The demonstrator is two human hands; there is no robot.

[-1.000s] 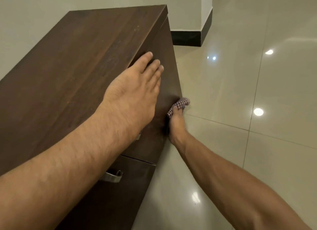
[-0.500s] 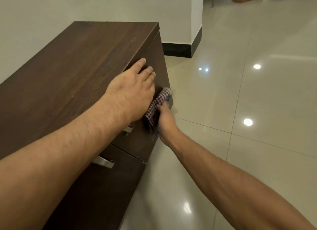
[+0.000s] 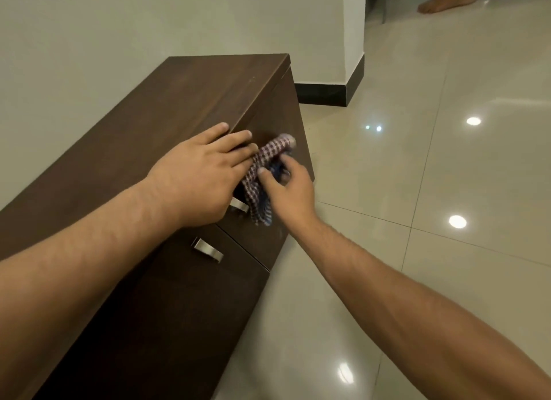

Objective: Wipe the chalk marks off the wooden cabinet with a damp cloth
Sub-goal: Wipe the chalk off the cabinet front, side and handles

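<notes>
A checked cloth (image 3: 262, 173) is pinched in the right hand (image 3: 290, 191) and pressed against the front of the dark wooden cabinet (image 3: 179, 116), mid-frame, just under the top edge. The left hand (image 3: 202, 173) is laid flat and open on the cabinet top, fingers hooked over the front edge, touching the cloth. Two metal handles (image 3: 207, 250) are seen on the front panels below. Chalk marks can't really be made out. Glossy tiled floor (image 3: 417, 191) to the right.

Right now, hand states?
Left hand: open, flat on the dark wooden cabinet.
Right hand: closed on the checked cloth.
</notes>
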